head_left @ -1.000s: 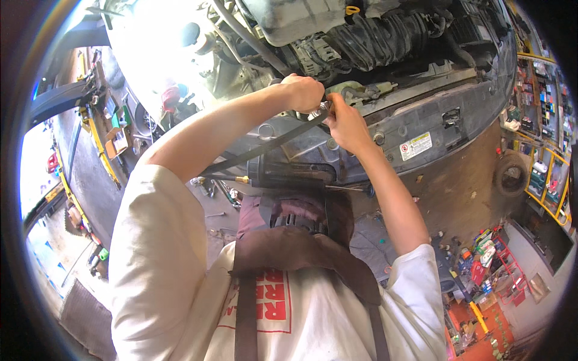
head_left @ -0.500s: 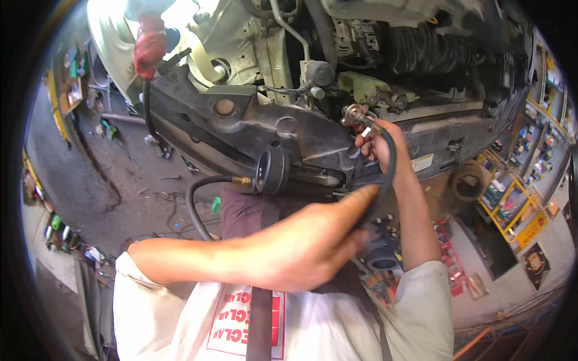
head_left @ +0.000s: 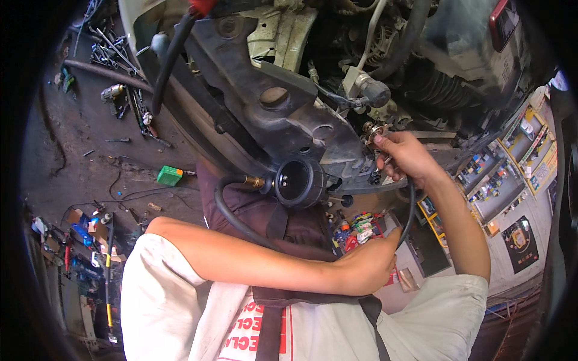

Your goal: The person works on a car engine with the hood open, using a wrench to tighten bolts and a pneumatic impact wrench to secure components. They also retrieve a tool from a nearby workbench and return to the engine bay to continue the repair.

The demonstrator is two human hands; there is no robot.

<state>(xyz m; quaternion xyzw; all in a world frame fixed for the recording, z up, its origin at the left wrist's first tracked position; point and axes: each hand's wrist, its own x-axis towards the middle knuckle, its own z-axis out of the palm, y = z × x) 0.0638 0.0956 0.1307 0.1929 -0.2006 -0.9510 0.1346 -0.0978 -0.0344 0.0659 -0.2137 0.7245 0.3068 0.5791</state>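
My right hand is closed with thumb and fingers around a metal fitting at the front edge of the engine bay. From below that hand a black rubber hose curves down to my left hand, whose fingers are wrapped round it. A round, black-cased pressure gauge hangs at the bumper, left of my right hand. Its brass connector joins another stretch of black hose, which passes under my left forearm. What lies beneath my right fingers is partly hidden.
The car's black plastic front panel spans the space ahead. A red-ended black rod rises at upper left. On the floor lie a green box, a long bar and scattered tools. Yellow shelving stands at right.
The view has shifted, so the car sits further right and lower. My left hand has moved right and down along the hose. My right hand stays at the metal fitting.
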